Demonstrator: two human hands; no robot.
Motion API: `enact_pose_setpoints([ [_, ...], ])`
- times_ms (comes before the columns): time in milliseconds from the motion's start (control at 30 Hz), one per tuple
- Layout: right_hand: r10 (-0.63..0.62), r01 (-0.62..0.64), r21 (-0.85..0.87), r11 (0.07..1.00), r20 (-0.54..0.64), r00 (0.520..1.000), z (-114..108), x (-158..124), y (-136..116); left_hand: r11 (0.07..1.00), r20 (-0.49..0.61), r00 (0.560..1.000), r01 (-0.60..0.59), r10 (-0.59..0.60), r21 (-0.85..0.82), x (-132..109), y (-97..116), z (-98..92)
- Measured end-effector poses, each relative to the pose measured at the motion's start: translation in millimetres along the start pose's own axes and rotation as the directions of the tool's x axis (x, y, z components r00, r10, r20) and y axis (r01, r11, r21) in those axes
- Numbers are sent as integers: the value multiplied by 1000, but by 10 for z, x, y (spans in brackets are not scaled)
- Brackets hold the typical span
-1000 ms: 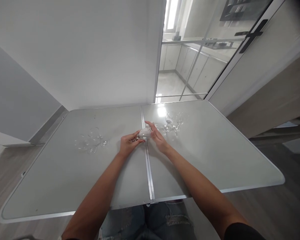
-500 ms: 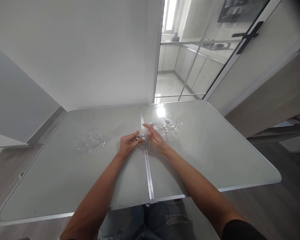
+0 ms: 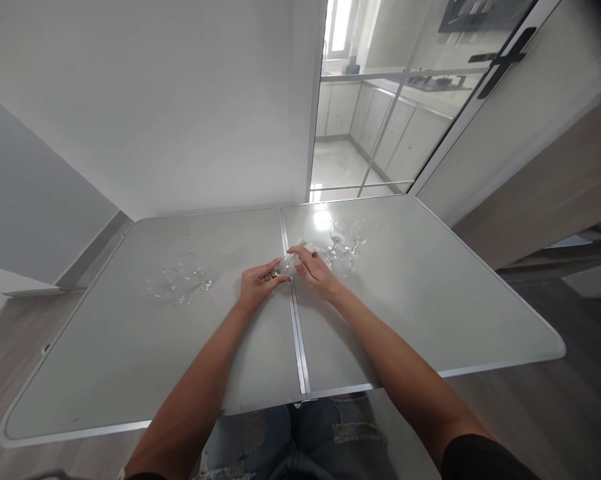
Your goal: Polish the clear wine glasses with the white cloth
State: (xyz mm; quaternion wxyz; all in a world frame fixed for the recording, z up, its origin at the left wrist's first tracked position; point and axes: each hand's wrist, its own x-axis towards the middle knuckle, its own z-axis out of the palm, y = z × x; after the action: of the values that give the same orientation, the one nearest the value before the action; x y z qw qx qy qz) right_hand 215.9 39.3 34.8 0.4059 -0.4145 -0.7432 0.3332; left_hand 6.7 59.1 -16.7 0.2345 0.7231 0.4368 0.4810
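Over the table's centre seam, my left hand [image 3: 256, 285] is closed around the foot end of a clear stemmed glass [image 3: 286, 265], which lies tilted on its side. My right hand [image 3: 316, 273] curls around the bowl end, fingers bent, with a white cloth or tissue [image 3: 310, 247] showing beyond the fingers. The right fingers partly cover both the bowl and the white piece. Two clear stemmed glasses, one [image 3: 335, 241] nearer my right hand and another [image 3: 355, 241] beside it, stand upright to the right.
Several clear glasses [image 3: 183, 283] stand on the left half of the pale table [image 3: 105, 360]. A metal seam [image 3: 296, 333] runs across the tabletop. A white wall [image 3: 205, 120] and a glazed door [image 3: 380, 133] with a black handle [image 3: 507, 63] rise behind it.
My right fingers have shifted slightly over the glass bowl, and the white piece shows a little higher behind them. My left hand keeps its grip. The view has tilted slightly.
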Motion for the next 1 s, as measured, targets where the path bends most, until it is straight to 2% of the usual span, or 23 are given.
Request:
enact_pose_setpoints([
  [133,56,-49,239,970,-25,998,43,-15,-55,999,-21,1000,13,-12,32,13,2,-12],
  [233,97,-82,320,944,-30,995,1,-13,-54,1000,-2,1000,28,-28,2,7,16,-20],
  [300,77,-73,282,957,-4,997,-39,-4,-27,1000,23,999,28,-28,-14,-1,21,-18],
  [500,-24,25,-44,999,15,1000,-47,12,41,999,20,1000,15,-14,-32,-10,-25,9],
  [567,-18,18,-2,1000,13,1000,-10,6,28,1000,3,1000,17,-17,-5,-5,-43,12],
  [700,52,-42,238,970,-35,998,37,-12,-26,999,-26,999,22,-21,36,3,-42,-2],
  [767,86,-65,301,951,-59,995,22,-13,-36,999,-19,1000,15,-15,33,3,-26,-11],
  [833,90,-71,318,945,-44,995,-11,-7,-25,1000,6,1000,7,-7,23,-2,-8,-12],
  [933,42,-38,245,969,-11,999,-57,8,15,1000,39,999,2,-2,-2,-9,9,-4],
  [1000,10,-2,194,981,-41,999,-79,16,48,1000,37,999,6,-6,-18,-9,15,1],
])
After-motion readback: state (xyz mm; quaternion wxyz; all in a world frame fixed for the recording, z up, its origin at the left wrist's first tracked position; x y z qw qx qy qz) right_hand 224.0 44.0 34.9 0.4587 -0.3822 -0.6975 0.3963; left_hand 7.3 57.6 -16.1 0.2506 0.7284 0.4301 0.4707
